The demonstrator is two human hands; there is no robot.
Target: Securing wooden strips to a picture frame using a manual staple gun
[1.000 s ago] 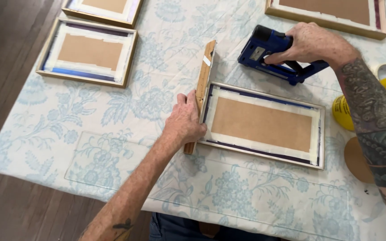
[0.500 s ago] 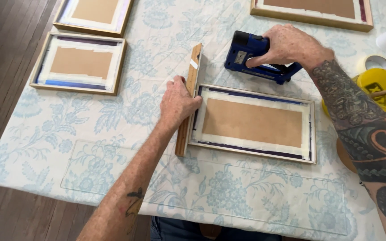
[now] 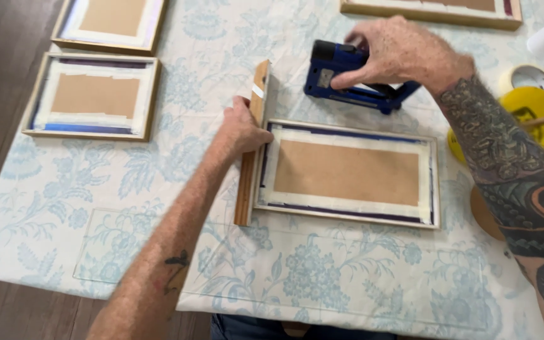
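My left hand (image 3: 242, 131) grips a long wooden moulding strip (image 3: 251, 151) and presses it against the left side of a picture frame (image 3: 347, 172). That frame lies face down, showing brown backing board bordered by pale tape. My right hand (image 3: 398, 53) is closed over a blue staple gun (image 3: 347, 75) that rests on the cloth just beyond the frame's far edge.
A blue-and-white floral cloth (image 3: 322, 277) covers the table. Two more backed frames (image 3: 94, 97) lie at the far left, another (image 3: 429, 9) at the far edge. A yellow tape roll (image 3: 533, 110) and a brown disc (image 3: 486, 214) sit at the right. Dark floor lies to the left.
The view has shifted, so everything sits lower and further left in the picture. Both hands keep their hold; the staple gun has stayed beyond the frame's far edge.
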